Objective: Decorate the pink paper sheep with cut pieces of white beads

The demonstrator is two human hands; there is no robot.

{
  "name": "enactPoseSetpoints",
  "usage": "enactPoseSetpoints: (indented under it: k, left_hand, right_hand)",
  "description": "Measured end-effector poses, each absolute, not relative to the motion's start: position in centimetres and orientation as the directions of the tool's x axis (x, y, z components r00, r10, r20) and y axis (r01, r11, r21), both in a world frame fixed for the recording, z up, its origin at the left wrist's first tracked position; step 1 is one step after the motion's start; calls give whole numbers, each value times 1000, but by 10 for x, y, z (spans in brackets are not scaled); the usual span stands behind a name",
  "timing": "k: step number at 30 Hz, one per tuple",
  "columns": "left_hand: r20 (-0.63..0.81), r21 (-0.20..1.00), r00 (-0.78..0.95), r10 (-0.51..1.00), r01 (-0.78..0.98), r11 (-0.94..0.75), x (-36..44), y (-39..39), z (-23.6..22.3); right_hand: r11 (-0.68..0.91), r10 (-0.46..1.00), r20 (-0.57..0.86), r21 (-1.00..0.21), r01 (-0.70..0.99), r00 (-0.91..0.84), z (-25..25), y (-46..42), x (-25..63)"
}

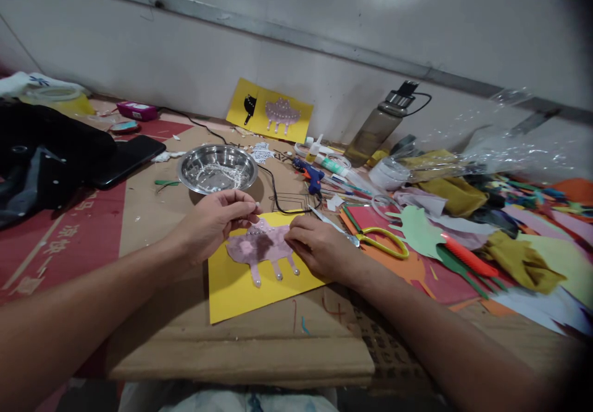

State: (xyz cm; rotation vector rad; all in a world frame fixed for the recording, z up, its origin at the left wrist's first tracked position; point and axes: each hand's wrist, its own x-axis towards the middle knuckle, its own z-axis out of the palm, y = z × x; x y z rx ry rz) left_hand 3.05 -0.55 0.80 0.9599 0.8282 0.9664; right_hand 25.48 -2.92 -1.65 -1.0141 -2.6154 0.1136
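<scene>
A lilac cut-out [241, 248] with short legs lies on a yellow sheet [231, 301]. Pearly beads dot its top and the ends of its legs. Over its upper left edge, my left hand [208, 223] is closed in a pinch, with what looks like a small white bead [257, 204] at the fingertips. My right hand [319, 245] rests on the sheet, its curled fingers pressed on the cut-out's right end, which they partly hide. Just beyond my left hand stands a steel bowl [185, 168] with white bead strands in it.
A blue glue gun [309, 174] and yellow-handled scissors [384, 242] lie right of the sheet. Paper scraps and a red comb-like piece [470, 256] crowd the right. Behind are a bottle [375, 125] and decorated yellow cards [301, 131]. A phone [130, 159] and black cloth [50, 152] lie left.
</scene>
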Motion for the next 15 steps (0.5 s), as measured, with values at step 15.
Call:
enactPoseSetpoints:
  k: [15]
  left_hand:
    - [-145, 924, 362, 921, -284, 257, 30, -5, 6]
  right_hand:
    - [599, 800, 372, -439, 669, -471, -12, -31, 259]
